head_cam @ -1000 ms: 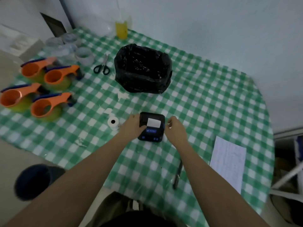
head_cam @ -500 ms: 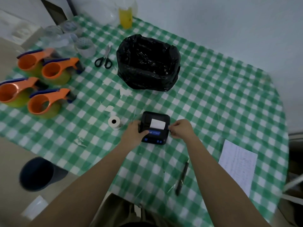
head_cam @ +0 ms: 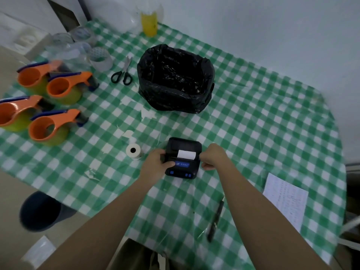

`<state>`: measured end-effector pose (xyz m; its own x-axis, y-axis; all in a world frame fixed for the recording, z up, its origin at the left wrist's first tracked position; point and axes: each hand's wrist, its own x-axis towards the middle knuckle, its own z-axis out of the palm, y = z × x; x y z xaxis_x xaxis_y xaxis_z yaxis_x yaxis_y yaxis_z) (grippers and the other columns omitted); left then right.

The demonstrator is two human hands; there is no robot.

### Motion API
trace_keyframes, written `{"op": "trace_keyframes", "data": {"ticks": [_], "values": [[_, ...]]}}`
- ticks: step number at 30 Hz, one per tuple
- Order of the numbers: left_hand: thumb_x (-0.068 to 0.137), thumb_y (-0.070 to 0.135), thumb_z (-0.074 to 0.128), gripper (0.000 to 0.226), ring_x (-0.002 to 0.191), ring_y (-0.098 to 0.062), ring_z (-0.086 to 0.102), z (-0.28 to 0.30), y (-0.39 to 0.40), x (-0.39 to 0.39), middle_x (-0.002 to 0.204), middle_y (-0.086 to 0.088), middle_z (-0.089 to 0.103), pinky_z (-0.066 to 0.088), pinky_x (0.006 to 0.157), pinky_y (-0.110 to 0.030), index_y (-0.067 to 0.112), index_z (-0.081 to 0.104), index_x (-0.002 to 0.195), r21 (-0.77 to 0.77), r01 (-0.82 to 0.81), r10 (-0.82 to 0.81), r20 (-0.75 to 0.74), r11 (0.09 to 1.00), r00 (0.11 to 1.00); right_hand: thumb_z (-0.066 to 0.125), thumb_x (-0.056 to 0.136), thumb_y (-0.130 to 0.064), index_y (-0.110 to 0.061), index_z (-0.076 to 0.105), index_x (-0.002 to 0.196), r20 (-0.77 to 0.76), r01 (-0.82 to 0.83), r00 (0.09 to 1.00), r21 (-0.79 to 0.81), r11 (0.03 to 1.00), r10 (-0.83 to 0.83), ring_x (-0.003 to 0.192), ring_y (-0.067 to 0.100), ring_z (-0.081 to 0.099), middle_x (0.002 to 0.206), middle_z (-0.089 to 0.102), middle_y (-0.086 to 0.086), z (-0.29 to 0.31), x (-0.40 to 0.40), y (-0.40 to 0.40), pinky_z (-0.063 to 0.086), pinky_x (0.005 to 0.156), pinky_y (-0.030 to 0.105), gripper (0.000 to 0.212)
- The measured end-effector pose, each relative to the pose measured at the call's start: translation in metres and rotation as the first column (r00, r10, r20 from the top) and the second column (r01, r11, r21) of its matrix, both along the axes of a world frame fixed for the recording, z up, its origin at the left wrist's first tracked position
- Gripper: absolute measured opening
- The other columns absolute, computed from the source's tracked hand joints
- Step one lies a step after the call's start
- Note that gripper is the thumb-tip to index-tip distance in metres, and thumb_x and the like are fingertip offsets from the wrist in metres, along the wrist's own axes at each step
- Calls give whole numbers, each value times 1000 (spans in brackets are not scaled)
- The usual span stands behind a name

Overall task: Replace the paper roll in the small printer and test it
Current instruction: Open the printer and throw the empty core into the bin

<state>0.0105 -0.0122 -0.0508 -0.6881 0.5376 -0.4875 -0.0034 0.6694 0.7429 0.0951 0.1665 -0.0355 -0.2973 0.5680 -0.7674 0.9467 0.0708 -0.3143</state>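
Note:
A small black printer [head_cam: 183,147] with a blue front panel sits on the green checked tablecloth [head_cam: 253,123], a white strip of paper [head_cam: 186,154] showing at its slot. My left hand [head_cam: 156,165] grips the printer's left side, thumb on the front panel. My right hand [head_cam: 213,156] holds its right side, fingers curled against the edge. A small white paper roll [head_cam: 133,151] stands on the cloth just left of the printer, apart from both hands.
A black-lined bin [head_cam: 175,78] stands behind the printer. Scissors [head_cam: 122,74], tape rolls [head_cam: 100,58] and several orange tape dispensers [head_cam: 52,127] fill the left. A pen [head_cam: 215,219] and a printed sheet [head_cam: 285,199] lie at the right. A yellow bottle [head_cam: 149,23] is at the back.
Both hands have closed in on the printer's sides; the right hand came down from hovering beside it. The view shifted a little.

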Motion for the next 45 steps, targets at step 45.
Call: {"op": "trace_keyframes", "data": {"ticks": [45], "values": [[90,22,53,29,79,-27,48,139,137,-140,81,-8,46,38,73,-40,17,42,63,-24,285,-256,-512,958,820,51,93,-29,-20,60,103,-775,324,615,77,943,-148,74,12,57,82,60,-6,107,-75,24,47,65,26,17]]}}
